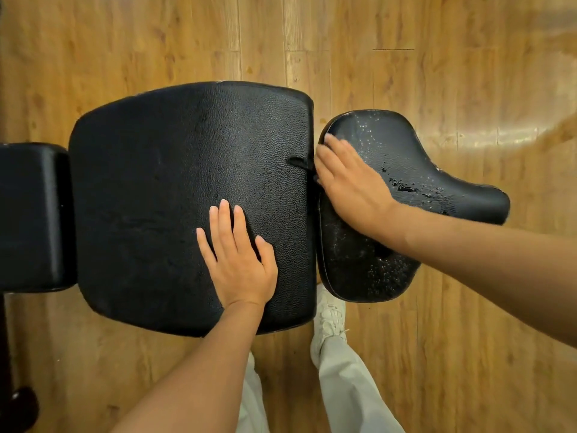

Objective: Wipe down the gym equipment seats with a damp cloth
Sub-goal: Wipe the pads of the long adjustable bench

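A large black padded bench pad [156, 189] fills the middle of the head view. To its right sits a smaller black seat pad [406, 157] with a narrow nose, speckled with water drops. My left hand [239, 260] lies flat on the big pad, fingers straight and spread. My right hand [346, 179] rests palm down on the seat pad's left part, its fingertips at the gap between the two pads. No cloth shows in either hand.
Another black pad [31, 214] adjoins the big pad at the left edge. Wooden plank floor [437, 57] surrounds the bench. My light trousers [343, 385] and a white shoe [331, 317] stand just below the pads. A dark frame part [18, 404] sits bottom left.
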`<state>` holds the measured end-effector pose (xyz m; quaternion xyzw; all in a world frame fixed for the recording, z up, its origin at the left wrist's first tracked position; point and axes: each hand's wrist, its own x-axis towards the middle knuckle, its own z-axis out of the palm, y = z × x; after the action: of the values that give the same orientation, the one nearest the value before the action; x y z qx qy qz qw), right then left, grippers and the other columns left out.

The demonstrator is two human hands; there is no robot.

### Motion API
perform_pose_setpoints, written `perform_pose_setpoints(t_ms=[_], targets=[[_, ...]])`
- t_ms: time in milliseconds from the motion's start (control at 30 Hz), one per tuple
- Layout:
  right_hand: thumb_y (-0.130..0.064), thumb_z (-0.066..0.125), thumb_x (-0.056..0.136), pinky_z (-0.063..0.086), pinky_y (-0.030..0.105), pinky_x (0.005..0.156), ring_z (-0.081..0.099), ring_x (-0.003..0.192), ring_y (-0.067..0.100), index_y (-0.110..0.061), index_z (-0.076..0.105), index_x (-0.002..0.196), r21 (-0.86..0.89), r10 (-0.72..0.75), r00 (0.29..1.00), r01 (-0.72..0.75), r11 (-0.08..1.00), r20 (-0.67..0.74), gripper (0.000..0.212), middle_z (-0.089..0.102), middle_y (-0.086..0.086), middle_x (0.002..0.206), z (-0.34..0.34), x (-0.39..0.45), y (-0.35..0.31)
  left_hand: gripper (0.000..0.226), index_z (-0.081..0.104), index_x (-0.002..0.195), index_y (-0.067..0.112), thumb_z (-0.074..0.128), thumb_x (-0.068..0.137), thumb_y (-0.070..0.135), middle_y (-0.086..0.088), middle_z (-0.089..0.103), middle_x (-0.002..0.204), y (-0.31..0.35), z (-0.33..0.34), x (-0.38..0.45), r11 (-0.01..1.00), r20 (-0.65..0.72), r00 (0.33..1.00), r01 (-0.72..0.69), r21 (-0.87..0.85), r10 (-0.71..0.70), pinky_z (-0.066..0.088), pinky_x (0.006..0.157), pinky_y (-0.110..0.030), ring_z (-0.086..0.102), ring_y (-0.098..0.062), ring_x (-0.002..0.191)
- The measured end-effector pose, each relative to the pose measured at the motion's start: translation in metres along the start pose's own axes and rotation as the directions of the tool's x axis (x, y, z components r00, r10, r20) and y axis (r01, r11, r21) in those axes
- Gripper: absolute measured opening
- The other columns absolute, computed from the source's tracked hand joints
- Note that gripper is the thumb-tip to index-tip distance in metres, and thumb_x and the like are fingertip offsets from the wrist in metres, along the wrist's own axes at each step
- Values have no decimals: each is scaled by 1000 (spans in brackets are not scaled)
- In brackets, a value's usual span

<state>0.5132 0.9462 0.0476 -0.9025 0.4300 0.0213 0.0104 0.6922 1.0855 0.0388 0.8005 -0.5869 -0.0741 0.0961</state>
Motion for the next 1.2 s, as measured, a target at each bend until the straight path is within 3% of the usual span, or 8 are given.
perform_pose_setpoints(t_ms=[133,200,433,633,800,933,1067,1200], targets=[[0,24,89,34,60,110,50,124,56,21,58,118,18,129,988,-131,991,90,49,59,38,119,0,30,0,58,42,146,0,44,94,24,-17,33,158,1,1,1,1000,1,1000,-8,0,8,17,121,-57,25,-33,150],[-3,20,88,29,59,114,46,128,55,20,55,123,15,166,982,-168,986,86,55,57,36,123,-1,24,-7,58,42,146,-1,44,94,24,-18,33,158,0,1,1,1000,0,1000,-12,0,12,17,121,-58,25,-33,149],[0,29,93,22,53,118,40,137,49,15,49,136,32,123,989,-125,992,78,49,50,31,140,-7,-78,-78,57,42,146,0,45,95,24,-17,33,158,0,1,0,1000,0,1000,-11,-6,11,16,121,-58,24,-33,150],[-4,33,95,20,53,118,41,137,47,14,45,139,-15,-9,995,11,1000,99,49,48,29,143,1,-90,-60,56,42,146,1,44,96,25,-17,33,159,-1,1,0,1000,0,1000,-13,-9,13,16,122,-57,24,-33,150],[-6,62,94,23,51,117,43,136,46,12,48,137,-37,156,988,-156,987,-17,49,49,29,142,10,-48,-41,56,43,146,0,42,96,25,-16,33,159,-1,0,0,1000,-1,1000,-6,-20,6,16,122,-57,24,-32,150],[-9,59,95,26,54,117,41,137,47,9,49,138,-3,272,961,-272,962,-55,48,50,27,142,12,-31,-47,55,43,145,0,42,96,25,-17,34,158,0,2,0,999,-16,1000,-18,-29,18,17,121,-57,25,-33,150],[-16,47,102,20,54,121,33,142,47,8,45,143,76,273,960,-269,960,-57,47,45,25,148,14,-72,-72,56,43,145,0,41,96,25,-17,35,158,-1,2,0,999,-19,1000,-14,-45,13,16,121,-57,25,-33,149],[-14,53,100,8,50,124,24,146,43,5,37,148,84,250,967,-245,966,-43,54,38,21,154,17,-124,-99,56,43,146,1,40,97,27,-16,34,159,-1,1,0,999,-12,1000,-12,-43,12,15,122,-56,24,-32,150]])
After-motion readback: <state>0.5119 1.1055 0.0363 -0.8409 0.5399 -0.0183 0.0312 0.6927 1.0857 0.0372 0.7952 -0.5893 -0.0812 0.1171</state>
